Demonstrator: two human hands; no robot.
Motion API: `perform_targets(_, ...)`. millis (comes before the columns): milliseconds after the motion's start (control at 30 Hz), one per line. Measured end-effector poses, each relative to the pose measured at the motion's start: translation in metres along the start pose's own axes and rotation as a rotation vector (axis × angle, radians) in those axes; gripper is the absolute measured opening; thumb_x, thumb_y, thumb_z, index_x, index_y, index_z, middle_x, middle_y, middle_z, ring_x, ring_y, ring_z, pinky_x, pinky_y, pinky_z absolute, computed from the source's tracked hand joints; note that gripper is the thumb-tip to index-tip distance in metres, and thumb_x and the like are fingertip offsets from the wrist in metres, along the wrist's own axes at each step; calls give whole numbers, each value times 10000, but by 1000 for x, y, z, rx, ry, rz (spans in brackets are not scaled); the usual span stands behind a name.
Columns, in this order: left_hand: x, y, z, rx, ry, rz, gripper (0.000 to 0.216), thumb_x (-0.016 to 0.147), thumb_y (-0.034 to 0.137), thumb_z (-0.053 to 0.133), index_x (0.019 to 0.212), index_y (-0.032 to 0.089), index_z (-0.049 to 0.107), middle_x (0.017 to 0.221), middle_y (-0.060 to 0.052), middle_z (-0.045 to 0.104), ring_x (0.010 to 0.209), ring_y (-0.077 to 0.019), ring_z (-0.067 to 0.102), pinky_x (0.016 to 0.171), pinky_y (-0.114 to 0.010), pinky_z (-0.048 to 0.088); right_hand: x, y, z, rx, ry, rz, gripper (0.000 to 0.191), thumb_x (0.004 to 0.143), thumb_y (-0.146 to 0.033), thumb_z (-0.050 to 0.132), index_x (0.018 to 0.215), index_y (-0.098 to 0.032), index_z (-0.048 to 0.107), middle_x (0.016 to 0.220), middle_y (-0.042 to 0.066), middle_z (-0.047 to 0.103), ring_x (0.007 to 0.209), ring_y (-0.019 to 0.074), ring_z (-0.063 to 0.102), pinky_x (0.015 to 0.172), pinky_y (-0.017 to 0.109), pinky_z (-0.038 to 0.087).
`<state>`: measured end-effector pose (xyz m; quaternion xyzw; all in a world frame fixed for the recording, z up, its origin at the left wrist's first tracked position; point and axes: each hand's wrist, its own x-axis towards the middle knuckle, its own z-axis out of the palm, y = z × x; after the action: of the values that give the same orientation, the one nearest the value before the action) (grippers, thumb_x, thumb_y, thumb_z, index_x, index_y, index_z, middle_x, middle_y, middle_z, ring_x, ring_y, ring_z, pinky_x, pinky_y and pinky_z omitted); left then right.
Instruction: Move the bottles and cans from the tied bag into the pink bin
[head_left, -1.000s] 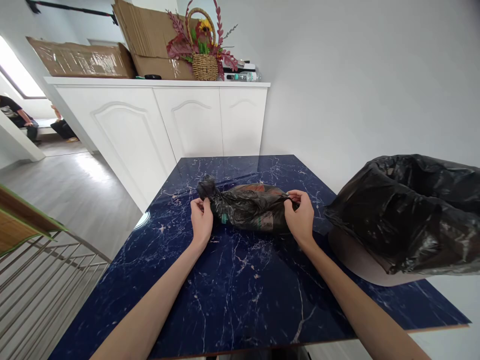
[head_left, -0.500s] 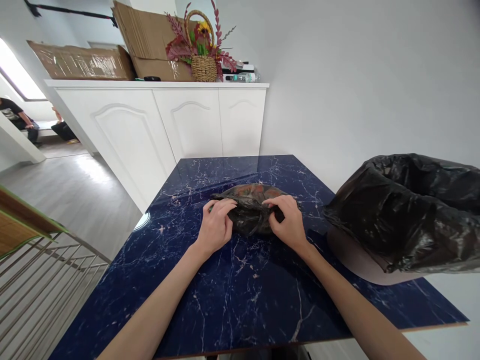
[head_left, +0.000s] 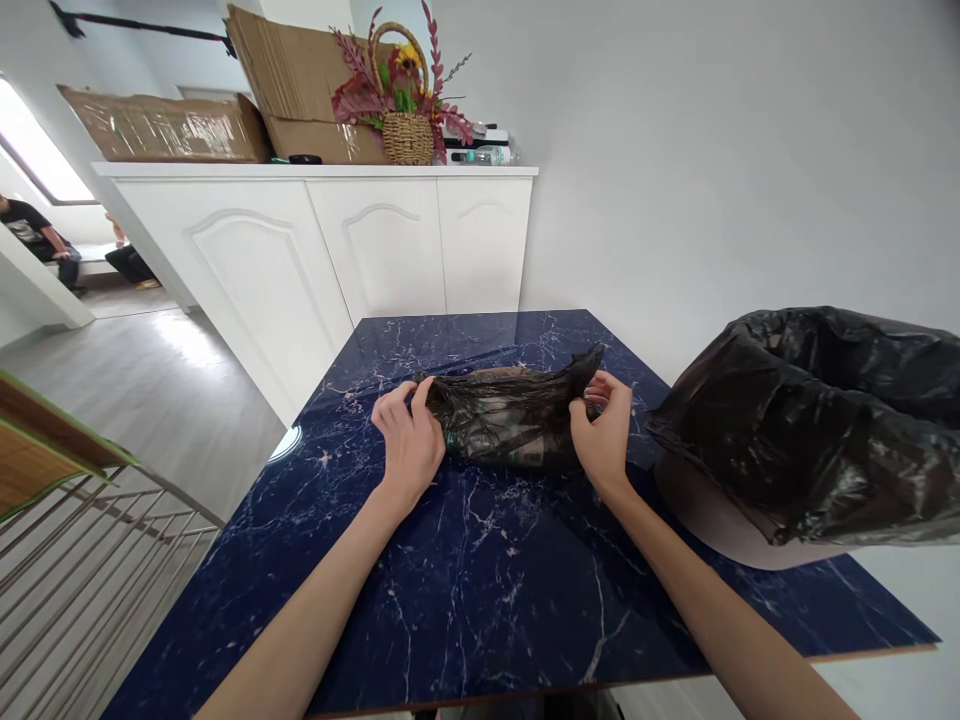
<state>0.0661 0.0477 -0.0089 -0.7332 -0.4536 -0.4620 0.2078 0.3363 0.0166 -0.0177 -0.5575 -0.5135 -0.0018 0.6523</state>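
A thin black plastic bag point(head_left: 502, 420) lies on the blue marbled table, bulging over its contents. Pale printed shapes show faintly through the film, and a reddish-brown strip is visible at its far edge; what is inside I cannot make out. My left hand point(head_left: 409, 430) pinches the bag's left end, fingers curled at the gathered plastic. At the opposite end, my right hand point(head_left: 606, 425) grips a bunched corner that sticks up above the fingers. Between the hands the plastic is drawn fairly taut.
To the right stands a round bin point(head_left: 720, 520) lined with a large black bag point(head_left: 787, 420). A white cabinet point(head_left: 390, 240) behind the table point(head_left: 480, 600) carries cardboard boxes point(head_left: 172, 125), a flower basket point(head_left: 407, 137) and a bottle point(head_left: 487, 156). A metal rack point(head_left: 112, 560) is at left; people sit far left.
My hands have moved apart, left hand to the left and right hand to the right. The bag's top is now stretched between them, covering more of the reddish contents.
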Motion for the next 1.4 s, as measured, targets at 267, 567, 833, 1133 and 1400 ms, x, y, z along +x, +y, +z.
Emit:
perform_targets(267,0,23,-8,-120,-249,270,418,1032,175,543,1449,202,531,1281,-130,738,1257,-308,623,1164,-535,329,-14,-26,-2,-121,-75,-505,420,904,-157,665,1287,-264,528,1209,124,528,1197,328,552,964,541,550)
perform_targets(567,1,21,-9,-125,-192,331,136,1045,238,604,915,210,633,816,-21,725,861,-228,646,1005,-482,391,-11,-20,3,-95,-178,-370,450,956,-236,628,1388,-232,501,1259,144,569,1190,326,580,993,557,546)
perform_targets(833,5,23,-12,-194,-162,507,258,1054,229,618,808,219,539,693,33,634,640,-147,538,848,-370,460,-7,3,6,-156,-154,-237,374,972,-256,585,1339,-205,529,1138,118,573,1046,294,596,898,512,563)
perform_targets(1133,-17,35,-43,-182,-263,574,131,1068,265,625,953,204,639,765,11,713,689,-157,636,830,-374,488,-13,-8,3,-147,-157,-338,405,972,-236,586,1370,-216,511,1248,159,517,1205,338,544,939,537,556)
perform_targets(1400,-45,27,-94,-213,-569,330,171,1102,305,532,1085,219,679,944,-33,771,781,-186,728,709,-324,519,-7,4,5,-5,-102,-196,250,980,-258,555,1229,-226,551,1170,126,561,1090,297,570,901,486,540)
